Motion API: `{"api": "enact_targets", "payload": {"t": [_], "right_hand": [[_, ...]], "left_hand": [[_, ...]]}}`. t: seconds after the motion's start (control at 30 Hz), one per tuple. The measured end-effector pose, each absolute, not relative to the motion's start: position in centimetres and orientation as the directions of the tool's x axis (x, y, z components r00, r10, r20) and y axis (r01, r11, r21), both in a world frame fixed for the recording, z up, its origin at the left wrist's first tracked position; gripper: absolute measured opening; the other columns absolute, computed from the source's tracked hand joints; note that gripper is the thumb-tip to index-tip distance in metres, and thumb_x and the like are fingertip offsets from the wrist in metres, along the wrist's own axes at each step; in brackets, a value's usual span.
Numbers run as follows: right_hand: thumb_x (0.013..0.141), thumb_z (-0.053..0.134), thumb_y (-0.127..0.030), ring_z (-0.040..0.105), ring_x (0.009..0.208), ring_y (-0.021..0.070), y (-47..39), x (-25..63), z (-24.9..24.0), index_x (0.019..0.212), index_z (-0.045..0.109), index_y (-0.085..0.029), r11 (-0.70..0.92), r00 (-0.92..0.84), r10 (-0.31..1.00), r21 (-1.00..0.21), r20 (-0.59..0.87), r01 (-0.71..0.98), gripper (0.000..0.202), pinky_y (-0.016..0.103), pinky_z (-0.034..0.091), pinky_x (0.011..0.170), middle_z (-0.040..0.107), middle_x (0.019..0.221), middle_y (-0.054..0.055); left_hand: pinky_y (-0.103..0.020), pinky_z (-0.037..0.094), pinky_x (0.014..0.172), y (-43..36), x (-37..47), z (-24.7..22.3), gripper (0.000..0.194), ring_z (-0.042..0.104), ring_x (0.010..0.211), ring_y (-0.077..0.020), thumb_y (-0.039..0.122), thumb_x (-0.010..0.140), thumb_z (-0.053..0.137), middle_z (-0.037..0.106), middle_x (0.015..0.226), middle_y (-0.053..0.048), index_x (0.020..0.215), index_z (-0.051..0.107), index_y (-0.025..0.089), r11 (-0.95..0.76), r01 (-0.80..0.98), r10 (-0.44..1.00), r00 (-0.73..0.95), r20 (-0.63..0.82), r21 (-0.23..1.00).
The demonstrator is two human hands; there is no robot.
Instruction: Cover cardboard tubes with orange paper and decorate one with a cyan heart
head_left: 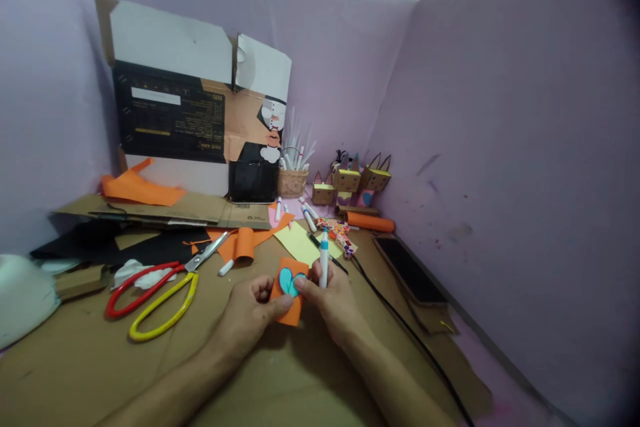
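My left hand [249, 312] pinches a small orange paper piece [291, 316] by its left side, thumb on top. On the paper is a bright blue heart [286, 280] with a dark outline. From the other side, my right hand [336, 307] presses its thumb against the heart's right edge. That same hand also grips a white marker [324, 260] with a blue tip, which points upward, away from the paper. Both hands are just above the cardboard surface [260, 387]. The fingers underneath the paper are hidden.
Large red-and-yellow-handled scissors [193, 273] lie left, near a rolled orange paper [245, 245]. Beyond are yellow paper [295, 244], loose markers [308, 217] and a marker basket [293, 181]. A black cable [400, 333] and a phone [410, 270] lie right. Cardboard cat figures [346, 180] stand behind.
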State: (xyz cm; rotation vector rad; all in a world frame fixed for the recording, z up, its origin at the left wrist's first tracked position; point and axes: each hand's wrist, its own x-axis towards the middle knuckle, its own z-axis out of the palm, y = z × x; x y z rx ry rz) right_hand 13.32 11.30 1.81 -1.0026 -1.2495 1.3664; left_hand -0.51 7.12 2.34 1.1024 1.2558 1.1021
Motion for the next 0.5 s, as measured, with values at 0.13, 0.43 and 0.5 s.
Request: {"api": "enact_targets", "payload": {"t": [0.13,0.43,0.5], "right_hand": [[0.059,0.069,-0.029,0.034,0.048,0.0075,10.9,12.8,1.7,0.062,0.034,-0.021,-0.004,-0.130,0.991,-0.991,0.014,-0.137,0.036,0.022,0.031,0.047,0.037,0.052,-0.009],[0.054,0.068,-0.023,0.032,0.049,0.0075,11.1,13.6,2.7,0.058,0.035,-0.021,0.056,-0.191,0.980,-0.998,0.063,-0.039,0.034,0.022,0.030,0.048,0.036,0.053,-0.009],[0.055,0.069,-0.023,0.032,0.049,0.0077,11.2,13.9,2.8,0.059,0.034,-0.021,0.063,-0.241,0.968,-0.998,0.065,-0.017,0.034,0.022,0.030,0.047,0.037,0.053,-0.008]], "left_hand": [[-0.028,0.049,0.066,7.4,-0.3,1.4,0.041,0.062,0.074,-0.0190,0.039,0.059,0.074,0.068,0.081,-0.005,0.088,0.063,0.013,0.125,-0.166,0.992,0.022,-0.123,0.978],[-0.021,0.041,0.051,6.8,-0.5,2.9,0.035,0.049,0.056,-0.0104,0.045,0.068,0.065,0.055,0.065,0.001,0.080,0.058,0.012,0.027,0.069,0.996,0.078,-0.032,0.997],[-0.020,0.037,0.043,6.7,-0.6,3.0,0.041,0.041,0.048,-0.0085,0.053,0.071,0.058,0.046,0.057,0.004,0.077,0.057,0.013,0.041,0.119,0.994,0.093,-0.052,0.992]]}}
